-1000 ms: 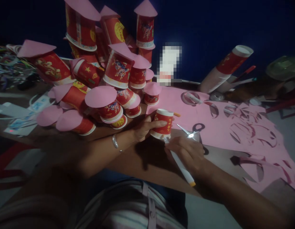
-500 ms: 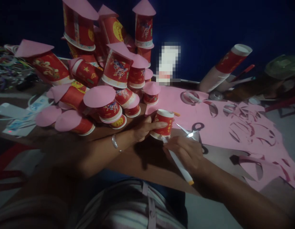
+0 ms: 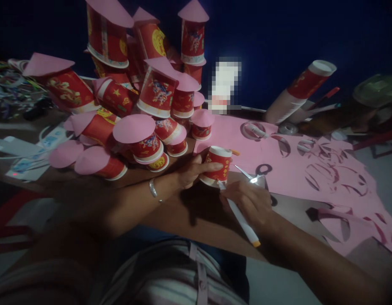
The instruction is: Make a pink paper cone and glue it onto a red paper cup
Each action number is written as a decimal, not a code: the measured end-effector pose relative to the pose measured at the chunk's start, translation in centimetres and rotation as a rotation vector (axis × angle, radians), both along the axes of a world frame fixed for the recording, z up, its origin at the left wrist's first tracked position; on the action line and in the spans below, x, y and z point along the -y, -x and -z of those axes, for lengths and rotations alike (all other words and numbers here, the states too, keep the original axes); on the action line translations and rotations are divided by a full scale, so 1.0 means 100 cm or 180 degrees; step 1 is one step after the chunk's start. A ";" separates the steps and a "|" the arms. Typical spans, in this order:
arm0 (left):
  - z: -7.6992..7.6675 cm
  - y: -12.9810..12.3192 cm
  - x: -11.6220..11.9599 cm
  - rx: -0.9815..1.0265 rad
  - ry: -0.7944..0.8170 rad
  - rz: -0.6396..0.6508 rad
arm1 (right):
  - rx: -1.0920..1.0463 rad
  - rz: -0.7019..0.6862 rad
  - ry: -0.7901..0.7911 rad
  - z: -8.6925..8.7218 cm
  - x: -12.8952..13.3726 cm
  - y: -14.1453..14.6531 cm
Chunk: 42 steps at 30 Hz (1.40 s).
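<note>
My left hand (image 3: 193,169) is wrapped round a red paper cup (image 3: 216,167) with a pale rim and gold marks, its thumb across the side. In my right hand (image 3: 248,199) is a white pen-shaped tool (image 3: 242,222) with an orange end, held like a pencil. The tool's tip touches or nearly touches the cup's lower rim. Scissors (image 3: 253,180) with dark handles lie open just beyond my right hand, which partly covers them. An orange piece (image 3: 235,152) shows behind the cup; its kind is unclear.
Red cups with pink paper cones (image 3: 134,129) are piled on the left and at the back. Pink paper (image 3: 234,127) with cut-outs covers the right of the table. A leaning stack of cups (image 3: 302,87) stands at the back right. A power strip (image 3: 31,163) lies far left.
My right hand and the pen-shaped tool have shifted slightly to the right along the cup's lower rim. My left hand keeps its hold on the cup.
</note>
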State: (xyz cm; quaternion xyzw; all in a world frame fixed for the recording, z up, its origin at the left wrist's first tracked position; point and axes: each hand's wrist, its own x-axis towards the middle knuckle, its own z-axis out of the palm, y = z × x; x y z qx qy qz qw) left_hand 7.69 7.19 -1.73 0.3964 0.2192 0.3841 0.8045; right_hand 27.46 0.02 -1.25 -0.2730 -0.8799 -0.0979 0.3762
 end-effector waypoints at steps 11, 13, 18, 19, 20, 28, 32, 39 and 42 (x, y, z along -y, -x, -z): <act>-0.001 0.001 0.000 -0.0062 0.0134 0.0006 | -0.0134 0.0020 -0.0143 -0.002 0.001 0.002; -0.001 0.001 0.000 -0.0077 0.0134 0.0010 | -0.0083 0.0029 -0.0138 -0.004 0.000 0.002; -0.003 0.001 0.001 -0.0149 0.0122 0.0068 | -0.0091 -0.0031 -0.0163 -0.007 -0.002 0.003; -0.004 0.001 0.001 -0.0158 0.0109 0.0085 | -0.0095 -0.0063 -0.0153 -0.007 -0.002 0.003; -0.004 0.001 0.001 -0.0165 0.0092 0.0097 | -0.0101 -0.0081 -0.0136 -0.007 -0.002 0.003; -0.005 0.002 0.000 -0.0135 -0.0003 0.0117 | -0.0159 0.0056 -0.0144 -0.004 -0.001 0.002; -0.003 0.002 0.000 -0.0101 0.0060 0.0111 | -0.0154 0.0178 -0.0205 -0.001 0.000 0.001; 0.000 0.003 -0.001 -0.0023 0.0098 0.0151 | -0.0121 0.0200 -0.0261 0.000 0.000 0.001; 0.001 0.003 -0.001 0.0003 0.0089 0.0163 | -0.0146 0.0217 -0.0217 0.001 0.000 0.002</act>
